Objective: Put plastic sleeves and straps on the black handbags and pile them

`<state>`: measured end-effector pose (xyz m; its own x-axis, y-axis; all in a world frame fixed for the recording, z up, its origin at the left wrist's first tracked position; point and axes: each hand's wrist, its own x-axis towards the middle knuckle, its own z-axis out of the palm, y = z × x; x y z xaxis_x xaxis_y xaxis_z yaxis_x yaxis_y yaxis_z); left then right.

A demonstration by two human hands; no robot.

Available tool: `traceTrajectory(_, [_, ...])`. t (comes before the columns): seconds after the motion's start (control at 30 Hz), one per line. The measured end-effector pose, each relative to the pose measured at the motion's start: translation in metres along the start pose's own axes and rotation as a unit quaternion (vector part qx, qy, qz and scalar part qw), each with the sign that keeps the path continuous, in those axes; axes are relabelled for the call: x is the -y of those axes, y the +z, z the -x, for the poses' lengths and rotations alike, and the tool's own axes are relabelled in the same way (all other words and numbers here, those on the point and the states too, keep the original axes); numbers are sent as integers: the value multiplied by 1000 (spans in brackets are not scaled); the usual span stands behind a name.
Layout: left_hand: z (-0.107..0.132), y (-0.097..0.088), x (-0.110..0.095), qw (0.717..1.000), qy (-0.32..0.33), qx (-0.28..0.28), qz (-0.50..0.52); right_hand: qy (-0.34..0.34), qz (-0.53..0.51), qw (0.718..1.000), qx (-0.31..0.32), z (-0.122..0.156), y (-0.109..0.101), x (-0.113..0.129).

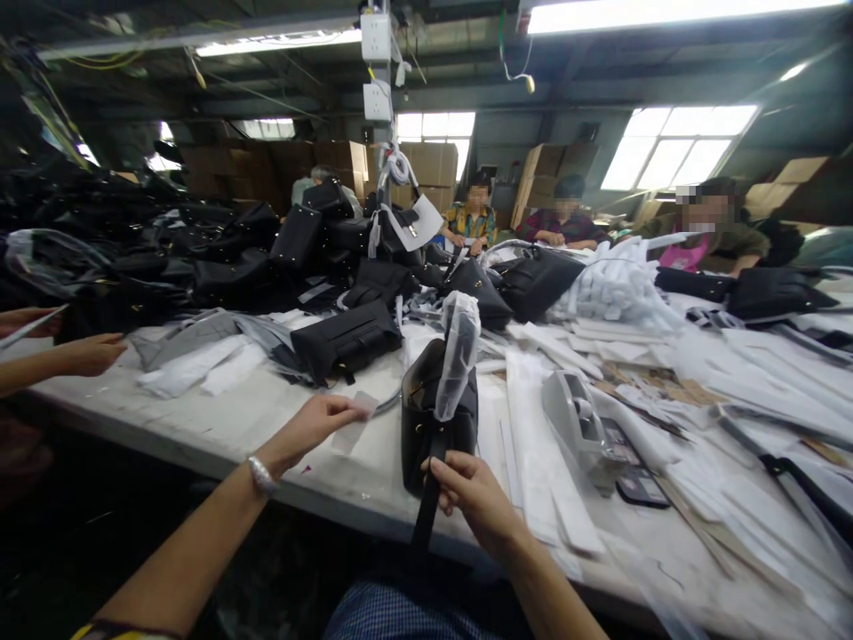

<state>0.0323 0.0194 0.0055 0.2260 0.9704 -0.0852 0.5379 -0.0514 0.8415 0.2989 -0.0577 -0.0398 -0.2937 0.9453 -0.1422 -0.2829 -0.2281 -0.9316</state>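
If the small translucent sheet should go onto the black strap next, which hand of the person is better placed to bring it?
Probably the left: the left hand holds the sheet beside the black bag, while the right hand is occupied gripping the strap.

From here, the black bag [414, 404] appears smooth, leather-like and softly glossy; its sleeve [459, 378] is creased, translucent plastic. The dispenser [565, 409] looks like grey plastic, the boxes [436, 164] matt cardboard.

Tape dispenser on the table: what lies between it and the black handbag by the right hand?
Long white strips lie between the tape dispenser and black handbag, seen in the head view.
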Motion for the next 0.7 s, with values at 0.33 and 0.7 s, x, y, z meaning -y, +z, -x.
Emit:
traceTrajectory(0.33, [99,41,12,993,-78,14,90,-71,-208,965,-143,0,41,-14])
traceTrajectory(0.7, [116,57,15,971,-104,91,197,-116,-195,953,-203,-8,57,-15])
